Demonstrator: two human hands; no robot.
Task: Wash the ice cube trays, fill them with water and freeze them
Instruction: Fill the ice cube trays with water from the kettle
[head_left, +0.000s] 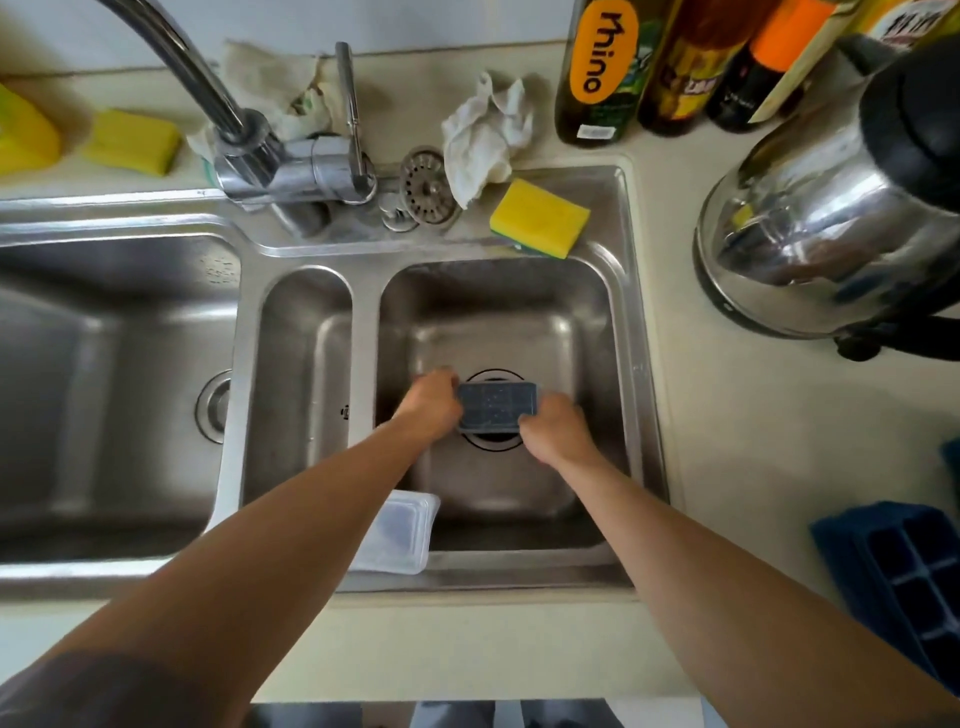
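I hold a small dark blue ice cube tray (496, 405) with both hands, low inside the right basin of the steel sink (615, 332), just above the round drain (491, 447). My left hand (431, 408) has its fingers curled round the left end of the tray, and my right hand (558, 434) grips the right end, so the tray is between them with its cells facing up to me. The picture is a little blurred here, so I cannot tell each finger. A clear plastic lid (397, 535) lies on the near rim of the sink, partly under my left forearm. A second, bigger blue ice cube tray (909, 577) lies on the counter at the near right. A yellow sponge (540, 218) rests on the far rim, and the faucet (228, 104) stands at the far left of it.
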